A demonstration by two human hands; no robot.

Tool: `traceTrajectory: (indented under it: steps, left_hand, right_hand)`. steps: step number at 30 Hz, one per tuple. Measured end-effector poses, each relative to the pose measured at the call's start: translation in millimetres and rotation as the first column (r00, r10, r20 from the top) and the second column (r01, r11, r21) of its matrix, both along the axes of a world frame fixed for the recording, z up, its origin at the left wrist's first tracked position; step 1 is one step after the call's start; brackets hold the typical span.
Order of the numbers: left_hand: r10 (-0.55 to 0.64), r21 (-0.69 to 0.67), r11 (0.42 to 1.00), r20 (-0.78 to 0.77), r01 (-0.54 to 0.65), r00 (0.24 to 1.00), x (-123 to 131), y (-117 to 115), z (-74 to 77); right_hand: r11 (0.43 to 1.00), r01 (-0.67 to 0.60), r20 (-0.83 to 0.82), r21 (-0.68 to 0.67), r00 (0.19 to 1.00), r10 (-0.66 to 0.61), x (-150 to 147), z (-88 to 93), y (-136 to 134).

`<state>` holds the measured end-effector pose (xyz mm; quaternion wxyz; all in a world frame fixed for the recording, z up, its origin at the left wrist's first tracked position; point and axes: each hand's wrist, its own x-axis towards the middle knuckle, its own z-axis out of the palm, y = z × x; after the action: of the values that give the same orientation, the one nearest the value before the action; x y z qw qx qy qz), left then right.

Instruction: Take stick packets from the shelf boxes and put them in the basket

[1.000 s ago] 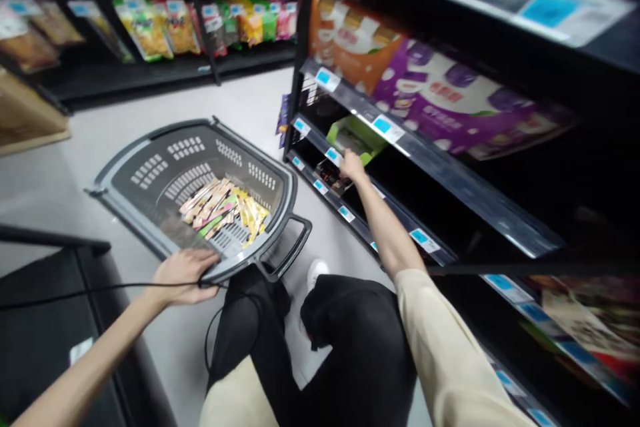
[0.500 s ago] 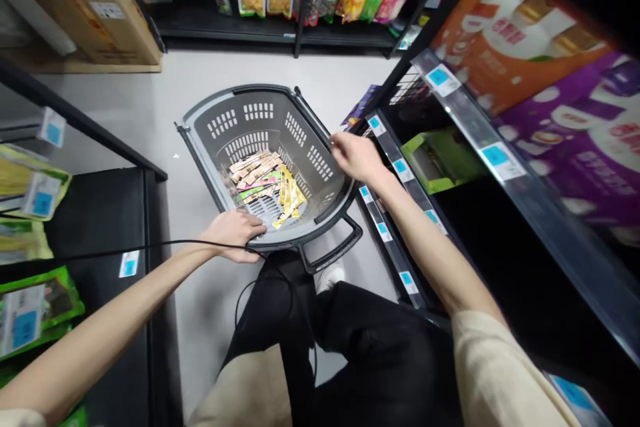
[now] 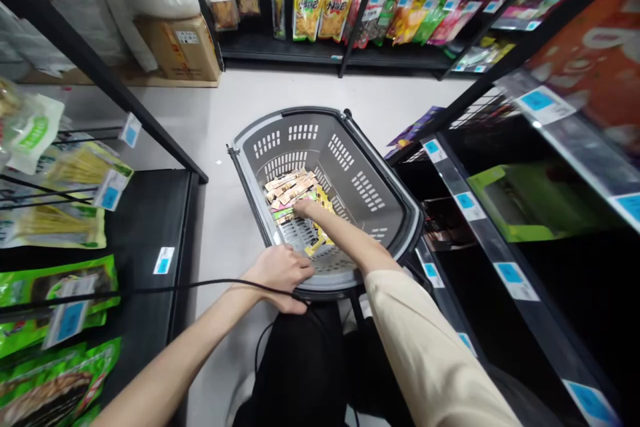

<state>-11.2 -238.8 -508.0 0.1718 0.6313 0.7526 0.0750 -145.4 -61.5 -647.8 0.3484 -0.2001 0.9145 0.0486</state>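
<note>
A crouching shopper's left hand (image 3: pixel 280 272) curls over the near rim of a grey basket (image 3: pixel 300 115) on the floor. The outstretched right hand (image 3: pixel 305 208) rests among snack packets (image 3: pixel 286 185) inside, its grip unclear. A shelf (image 3: pixel 450 172) stands at 3 o'clock. Half a second earlier, that hand hovered at the basket's 3 o'clock rim.

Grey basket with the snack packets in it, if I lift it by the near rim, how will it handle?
Probably stiff: the grey basket has moulded, slotted plastic walls. Likely light, holding only thin snack packets. Lifted by the near rim, where the left hand grips, it may tilt and slide the packets.
</note>
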Motion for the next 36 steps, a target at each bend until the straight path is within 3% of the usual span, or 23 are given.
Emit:
traceTrajectory:
  steps: [3,6,11,15,18,21,24,27,29,30,31,33,35,36]
  left_hand:
    - [0.010,0.006,1.000,0.022,-0.010,1.000,3.8,1.9,-3.2]
    - [0.033,-0.016,0.999,0.060,-0.033,0.998,9.0,5.4,-2.3]
    - [0.080,-0.115,0.991,0.111,-0.067,0.991,17.6,9.8,3.2]
    - [0.030,-0.166,0.986,0.123,-0.009,0.992,12.0,8.6,5.0]
    - [-0.006,-0.145,0.989,0.109,0.022,0.994,5.6,6.4,5.7]
    - [-0.024,-0.117,0.993,0.090,0.034,0.996,1.2,4.2,6.0]
    - [-0.044,-0.083,0.995,0.070,0.050,0.997,0.9,4.3,7.7]
    - [-0.048,-0.054,0.997,0.045,0.050,0.998,5.5,5.6,11.8]
    - [-0.027,-0.064,0.998,0.032,0.029,0.999,7.1,6.0,15.5]
    - [-0.016,-0.081,0.997,0.038,0.019,0.999,5.7,6.4,17.6]
    - [-0.005,-0.110,0.994,0.068,0.012,0.998,2.3,7.5,20.3]
    - [0.021,-0.199,0.980,0.231,0.026,0.973,-11.5,13.8,27.8]
    - [0.070,-0.242,0.969,0.442,0.043,0.894,-32.0,28.9,38.4]
    - [0.098,-0.217,0.976,0.530,0.023,0.842,-42.9,40.2,44.2]
  right_hand:
    - [0.999,0.039,-0.043,-0.031,0.998,-0.040,4.9,-24.3,10.9]
    - [0.993,0.081,-0.073,-0.089,0.994,-0.087,14.2,-31.0,14.3]
    - [0.968,0.224,-0.043,-0.111,0.972,-0.230,39.4,-16.9,7.7]
    - [0.943,0.323,-0.039,-0.080,0.944,-0.326,44.3,2.1,8.4]
    - [0.928,0.367,-0.034,-0.062,0.929,-0.369,46.6,28.1,14.5]
    - [0.914,0.401,-0.042,-0.063,0.914,-0.404,61.3,66.1,26.6]
    - [0.897,0.435,-0.067,-0.080,0.895,-0.441,92.0,115.7,46.9]
    - [0.852,0.480,-0.152,-0.211,0.845,-0.514,130.9,174.6,69.3]
    - [0.763,0.522,-0.185,-0.380,0.766,-0.616,157.8,212.3,80.0]
    - [0.684,0.538,-0.166,-0.492,0.714,-0.680,171.4,228.3,83.2]
    - [0.571,0.538,-0.116,-0.621,0.657,-0.745,184.9,241.4,84.9]
    - [0.239,0.478,0.065,-0.845,0.536,-0.842,210.7,257.7,84.6]
    - [-0.113,0.374,0.272,-0.921,0.404,-0.874,231.0,262.6,82.2]
    - [-0.250,0.319,0.354,-0.914,0.330,-0.875,237.8,262.0,81.2]
